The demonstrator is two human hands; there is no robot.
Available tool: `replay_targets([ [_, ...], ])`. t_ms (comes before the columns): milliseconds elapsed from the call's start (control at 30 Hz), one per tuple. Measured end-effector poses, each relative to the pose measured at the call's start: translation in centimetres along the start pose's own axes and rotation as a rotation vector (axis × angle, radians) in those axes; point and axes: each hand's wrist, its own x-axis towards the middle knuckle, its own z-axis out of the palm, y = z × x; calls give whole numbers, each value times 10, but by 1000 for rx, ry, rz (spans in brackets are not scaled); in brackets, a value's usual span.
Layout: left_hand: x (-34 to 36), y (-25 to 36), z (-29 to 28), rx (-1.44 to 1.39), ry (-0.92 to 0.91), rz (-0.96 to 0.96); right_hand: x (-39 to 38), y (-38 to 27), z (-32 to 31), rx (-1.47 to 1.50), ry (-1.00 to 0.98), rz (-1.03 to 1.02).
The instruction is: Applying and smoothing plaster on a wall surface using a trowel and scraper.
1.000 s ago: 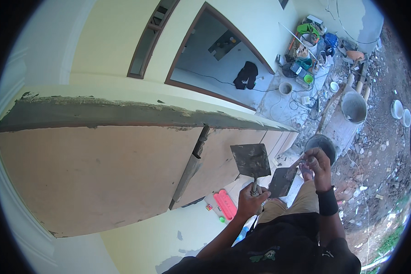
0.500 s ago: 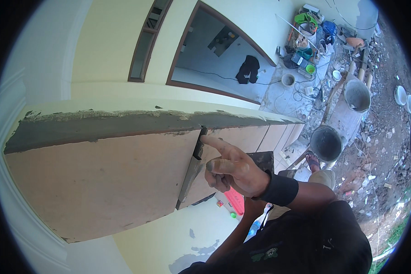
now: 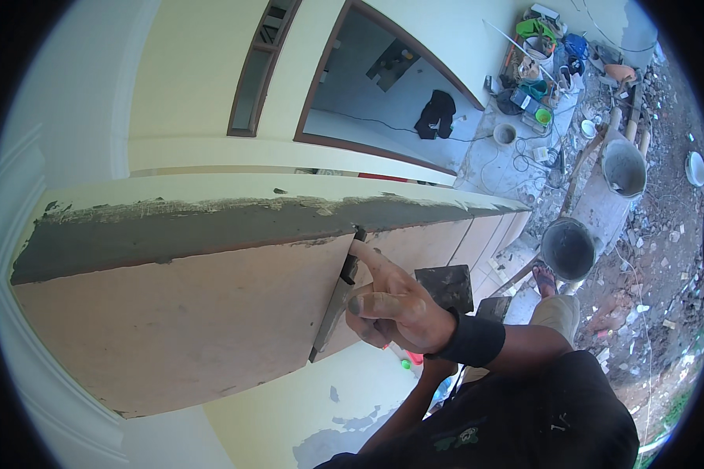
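My right hand [image 3: 399, 301], with a black band at its wrist, reaches left to the beige tile-like facing [image 3: 172, 313]. Its index finger is stretched out, its tip against a narrow dark strip [image 3: 338, 301] along a joint; the other fingers curl loosely, and I see nothing held in them. The strip's kind is unclear. Grey mortar [image 3: 235, 221] runs in a rough band along the facing's upper edge. My left hand [image 3: 438, 369] is low beneath my right wrist, its fingers hidden. Beyond my right hand is a dark square plate [image 3: 446, 287]; what holds it does not show.
Two buckets of grey mix, one nearer [image 3: 568, 248] and one farther [image 3: 624, 168], stand at the right by a plank walkway. Rubble [image 3: 657, 258] covers the ground beside them. Tools and containers are piled at the far right [image 3: 536, 86]. A brown-framed window opening [image 3: 309, 94] is behind.
The whole view has shifted slightly, so the facing and buckets sit a little lower and farther right. My right index finger stays on the strip. More of the dark plate shows.
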Motion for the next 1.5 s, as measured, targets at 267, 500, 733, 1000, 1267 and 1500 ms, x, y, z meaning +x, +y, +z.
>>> replay_targets([
  [267, 13, -2, 14, -136, 135, -61, -18, -2, 8, -599, 112, -149],
  [500, 19, 7, 35, -327, 83, -150, 8, 3, 26, -1737, 9, -315],
  [733, 45, 49, -19, -892, -23, -409, -35, -53, 36, -1696, 343, -408],
  [1000, 55, 61, -26, -1139, -70, -309, -189, -78, -79, -1607, 904, -133],
  [1267, 52, 64, -24, -1219, -54, -236, -223, -22, -71, -1193, 781, -53],
  [1500, 34, 23, -5, -969, -10, -226, -122, -61, 10, -1297, 505, -11],
])
